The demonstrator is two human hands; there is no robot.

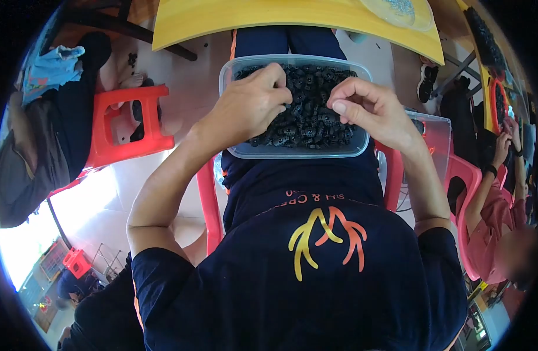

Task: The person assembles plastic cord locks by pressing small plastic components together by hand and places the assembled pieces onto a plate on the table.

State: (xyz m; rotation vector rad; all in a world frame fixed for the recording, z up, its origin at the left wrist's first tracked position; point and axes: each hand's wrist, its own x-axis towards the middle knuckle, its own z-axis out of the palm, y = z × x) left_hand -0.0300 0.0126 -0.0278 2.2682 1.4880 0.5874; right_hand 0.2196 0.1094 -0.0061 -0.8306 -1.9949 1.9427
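Note:
A clear plastic tub (362, 151) rests on my lap, filled with many small black plastic-looking parts (310, 108). My left hand (254, 96) is over the tub's left side, fingers curled and pressed together; whatever is between them is hidden. Over the right side, my right hand (371, 111) has its thumb and index finger brought together in a pinch. Anything in that pinch is too small to make out. Both hands are just above the black parts and apart from each other.
Beyond the tub is a yellow table (298, 17) with a clear dish of small silvery pieces (400, 7). A red stool (131, 126) stands at left. A clear box (435, 131) is beside me at right. Other people sit on both sides, one with hands (506, 140) at another table.

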